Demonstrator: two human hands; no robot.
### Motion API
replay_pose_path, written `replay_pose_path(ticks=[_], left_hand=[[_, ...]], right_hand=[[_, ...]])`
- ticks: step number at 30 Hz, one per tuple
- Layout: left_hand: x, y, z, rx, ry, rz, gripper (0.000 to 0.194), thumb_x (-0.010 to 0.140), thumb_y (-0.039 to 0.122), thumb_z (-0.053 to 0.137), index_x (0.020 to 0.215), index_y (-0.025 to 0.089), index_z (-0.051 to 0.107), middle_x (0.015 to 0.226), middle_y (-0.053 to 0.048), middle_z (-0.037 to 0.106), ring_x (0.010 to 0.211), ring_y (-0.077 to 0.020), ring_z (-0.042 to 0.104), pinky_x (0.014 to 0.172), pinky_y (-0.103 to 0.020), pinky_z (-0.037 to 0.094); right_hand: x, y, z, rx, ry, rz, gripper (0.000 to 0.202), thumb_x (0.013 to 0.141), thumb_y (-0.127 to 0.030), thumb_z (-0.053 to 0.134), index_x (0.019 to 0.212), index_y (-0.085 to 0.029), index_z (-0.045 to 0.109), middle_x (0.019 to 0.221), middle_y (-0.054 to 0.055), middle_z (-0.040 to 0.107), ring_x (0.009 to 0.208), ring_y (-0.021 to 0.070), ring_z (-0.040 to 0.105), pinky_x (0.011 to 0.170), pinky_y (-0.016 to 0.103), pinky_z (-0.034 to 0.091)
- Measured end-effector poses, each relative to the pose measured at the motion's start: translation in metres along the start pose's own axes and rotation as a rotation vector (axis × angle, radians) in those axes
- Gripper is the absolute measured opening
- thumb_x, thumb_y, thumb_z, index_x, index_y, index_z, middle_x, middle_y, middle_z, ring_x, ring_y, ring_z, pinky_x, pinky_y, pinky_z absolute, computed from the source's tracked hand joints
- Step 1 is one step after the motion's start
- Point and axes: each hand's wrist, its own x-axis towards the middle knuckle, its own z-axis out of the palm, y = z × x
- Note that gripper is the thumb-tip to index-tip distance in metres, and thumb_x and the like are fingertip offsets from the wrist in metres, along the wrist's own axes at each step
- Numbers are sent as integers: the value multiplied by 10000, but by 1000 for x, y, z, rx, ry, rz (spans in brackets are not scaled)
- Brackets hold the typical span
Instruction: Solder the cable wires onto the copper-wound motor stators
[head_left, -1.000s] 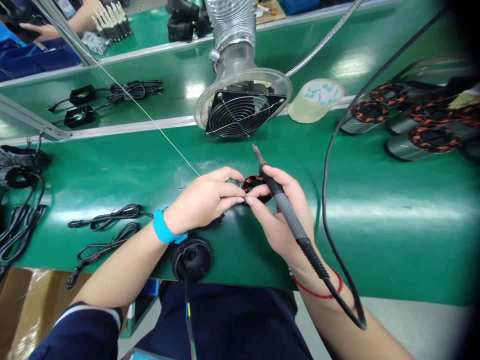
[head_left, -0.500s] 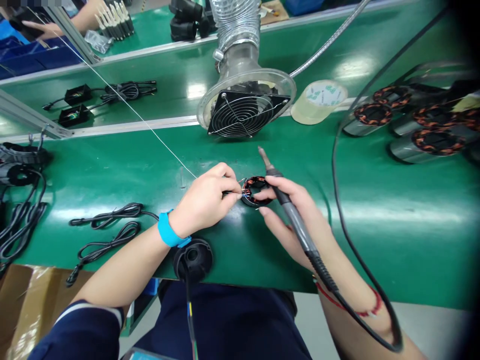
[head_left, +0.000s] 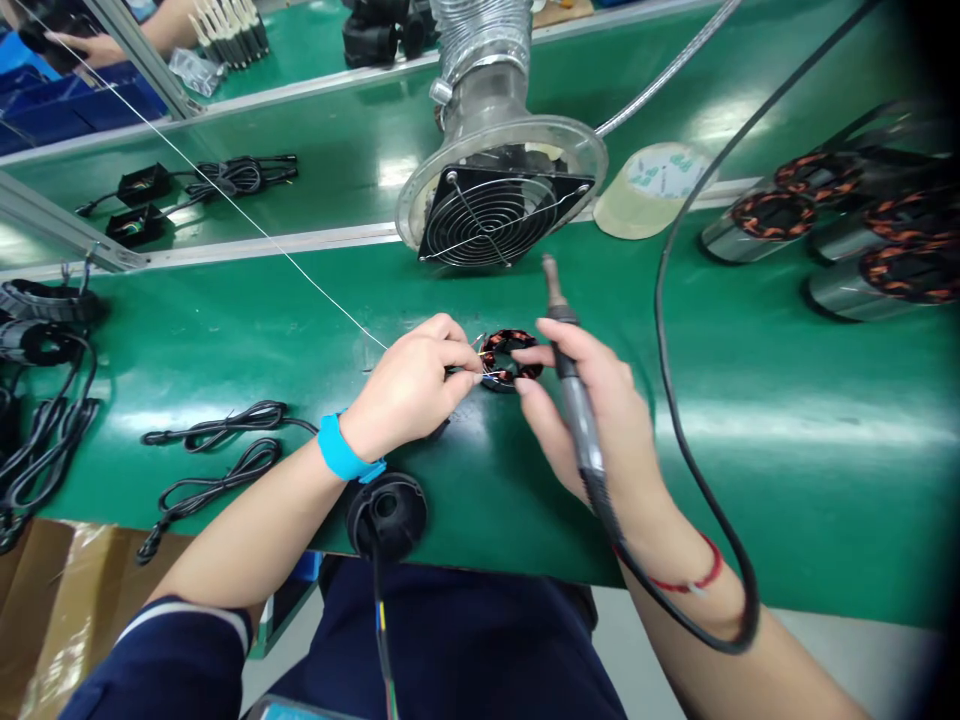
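My right hand [head_left: 611, 400] holds a soldering iron [head_left: 577, 405] across its fingers, with the tip pointing up and away. Its thumb and a fingertip reach the right side of a small motor stator [head_left: 531, 340], a dark ring with copper windings lying on the bench. My left hand [head_left: 416, 385] is closed in a pinch at the ring's left side. A thin solder wire [head_left: 300, 268] runs from the upper left into that hand. Fine coloured lead wires [head_left: 487, 376] show at its fingertips; which of them it grips is partly hidden.
A fume extractor fan [head_left: 491, 220] hangs behind the stator, beside a tape roll [head_left: 652, 190]. Larger stators [head_left: 757, 225] stand at right. A round black cover [head_left: 388, 515] with a cable lies near the front edge; coiled cables [head_left: 232, 430] lie left. Another person's hand [head_left: 94, 48] shows at upper left.
My right hand has turned the soldering iron more upright, its tip now further right and higher. The stator sits slightly higher in view, and my left hand stays pinched beside it.
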Motion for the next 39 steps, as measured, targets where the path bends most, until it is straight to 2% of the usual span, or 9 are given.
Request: replay_pose_path(ticks=[4,6,9,13,17,26,31,35,39], left_hand=[[-1,4,4,7,-4,-65,173,832,94,584,764,170,724,866,-37,625,847,-152,592,801,-304,483],[-1,5,5,-3,8,-95,175,819,77,585,753,166,720,857,-35,630,834,-151,596,786,-303,484],[-1,7,5,-18,25,-107,179,810,67,582,725,158,710,845,-34,634,823,-148,601,770,-301,484],[-2,7,6,-22,41,-99,190,806,67,570,711,166,701,840,-27,636,817,-140,602,776,-296,485],[-1,8,5,-5,40,-87,185,803,77,571,704,167,698,829,-26,631,802,-137,597,754,-292,484],[-1,9,5,-24,42,-100,195,800,52,573,695,164,693,836,-25,633,807,-136,601,766,-294,481],[-2,9,6,-19,38,-92,197,807,55,566,705,161,696,839,-29,632,816,-139,598,764,-296,478],[-2,8,6,-17,36,-86,196,810,58,568,706,160,699,839,-30,629,811,-137,595,759,-293,476],[0,8,5,-37,38,-89,194,802,55,574,705,164,703,831,-22,633,807,-130,598,763,-284,482]], right_hand=[[-26,-6,-16,103,141,118,387,938,-273,573,1322,-309,543,1000,21,709,870,205,683,852,407,539],[-39,-8,-20,154,208,78,369,900,-234,630,1259,-314,598,1007,22,697,768,188,686,748,377,563],[-55,-7,-20,199,276,5,359,837,-172,689,1175,-286,644,874,11,690,660,180,672,596,338,557],[-68,-2,-17,275,273,-3,298,844,-176,676,1135,-221,640,783,13,693,564,179,673,465,294,555],[-69,-3,-15,297,279,58,242,837,-191,695,1076,-206,654,818,30,715,573,186,694,470,284,592],[-68,-3,-12,300,354,42,218,848,-203,692,1063,-180,667,849,49,716,591,192,709,449,261,593],[-66,-7,-12,321,318,99,233,842,-175,698,1072,-188,663,906,57,714,628,197,718,481,274,616],[-65,-9,-11,334,306,73,259,841,-163,700,1094,-192,656,883,44,717,631,196,720,495,266,622],[-66,-8,-10,346,338,95,227,840,-177,705,1064,-178,666,896,53,715,637,209,722,494,284,625]])
